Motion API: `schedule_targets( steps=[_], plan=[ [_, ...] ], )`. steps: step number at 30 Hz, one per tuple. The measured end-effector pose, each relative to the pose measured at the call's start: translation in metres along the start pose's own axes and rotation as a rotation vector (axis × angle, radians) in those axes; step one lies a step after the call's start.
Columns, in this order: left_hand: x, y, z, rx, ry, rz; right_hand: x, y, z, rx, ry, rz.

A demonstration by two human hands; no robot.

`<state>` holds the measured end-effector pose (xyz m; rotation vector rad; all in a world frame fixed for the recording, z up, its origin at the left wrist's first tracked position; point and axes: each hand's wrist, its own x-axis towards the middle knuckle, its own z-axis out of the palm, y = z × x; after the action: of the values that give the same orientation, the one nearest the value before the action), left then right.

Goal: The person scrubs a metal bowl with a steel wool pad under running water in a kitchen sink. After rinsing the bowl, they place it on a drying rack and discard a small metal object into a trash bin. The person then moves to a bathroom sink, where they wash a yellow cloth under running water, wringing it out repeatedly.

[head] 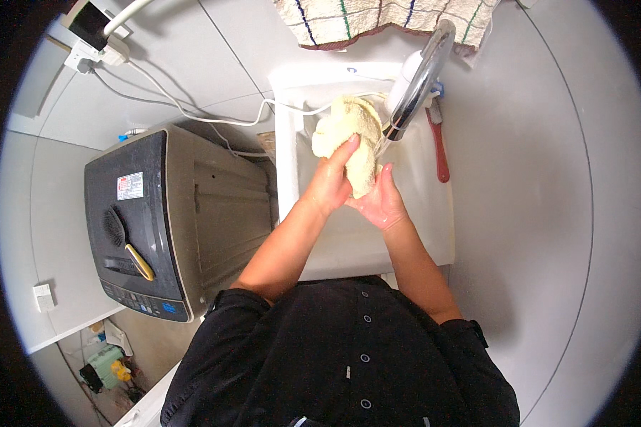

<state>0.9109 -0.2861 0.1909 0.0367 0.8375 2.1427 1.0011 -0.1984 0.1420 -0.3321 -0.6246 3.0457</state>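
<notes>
A pale yellow terry cloth (352,128) is bunched between my hands above the white sink basin (416,229). My left hand (331,179) grips it from the left, thumb laid across its front. From beneath and to the right, my right hand (379,200) supports the lower end, its thumb raised; its other fingers are partly hidden behind the cloth. Water runs out of the chrome faucet (419,80) onto the cloth's right side. Both hands look wet.
Left of the sink stands a washing machine (139,229), with a hairbrush (128,243) on its lid. A red-handled scrub brush (438,141) rests at the sink's right edge. A white cable (213,121) crosses to the faucet from the wall sockets (83,56). Behind hangs a striped towel (374,21).
</notes>
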Motion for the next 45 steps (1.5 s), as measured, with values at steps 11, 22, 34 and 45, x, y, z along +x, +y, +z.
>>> schedule_targets(
  steps=[11,22,34,45],
  plan=[
    [-0.021,-0.005,0.008,0.343,0.112,0.232,0.028,-0.037,0.023,-0.664,0.514,-0.708],
    [-0.001,0.001,0.010,-0.026,0.228,0.070,0.005,0.005,0.077,-1.630,0.324,-1.087],
    [-0.004,-0.020,0.020,0.477,0.202,0.286,0.013,-0.031,0.043,-0.466,0.554,-0.357],
    [-0.012,-0.011,-0.012,0.778,-0.156,0.108,-0.025,-0.064,0.002,-0.734,0.396,-0.101]
  ],
)
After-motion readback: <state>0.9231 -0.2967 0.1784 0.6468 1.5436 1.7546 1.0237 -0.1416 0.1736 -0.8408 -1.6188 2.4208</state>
